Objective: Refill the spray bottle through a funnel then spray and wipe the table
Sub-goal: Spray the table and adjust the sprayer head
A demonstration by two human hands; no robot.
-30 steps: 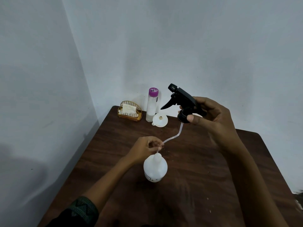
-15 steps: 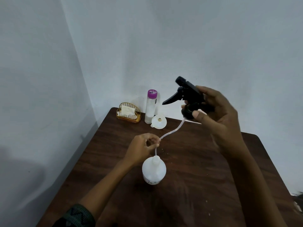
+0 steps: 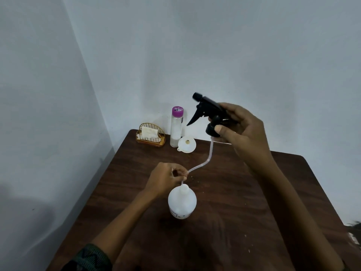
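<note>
**Black trigger head [image 3: 205, 110] aloft, dip tube [image 3: 210, 153] pinched over open spray bottle [image 3: 182, 204]**

Dark wooden table [image 3: 244, 222] across the lower half of the view, set into a corner of pale walls [image 3: 214, 45]. Right hand [image 3: 246, 133] raised well above the tabletop, fingers and thumb curled round the collar and back of the trigger head, nozzle and lever pointing left. Left hand [image 3: 166, 178] lower and nearer, above the middle of the table, fingertips pinching the dip tube close to its lower end. Dark patterned sleeve [image 3: 88, 259] at the bottom edge.

White spray bottle upright on the table, just below and beside the left hand, neck uncapped, small dark print near its base. In the far left corner of the table, a clear refill bottle [image 3: 176, 130] with a purple cap, upright near the wall, whitish in its lower part. Just left of it, a gold wire holder [image 3: 151, 140] with a folded white cloth [image 3: 149, 132] inside. Just right of the refill bottle, a white funnel [image 3: 190, 146] lying on the table, wide mouth turned toward the camera.

Thinnest of all, the translucent dip tube, curving down from the trigger head's collar to the left fingertips, then bending down to the spray bottle's mouth. Whether the tip sits inside the neck: not clear.
</note>
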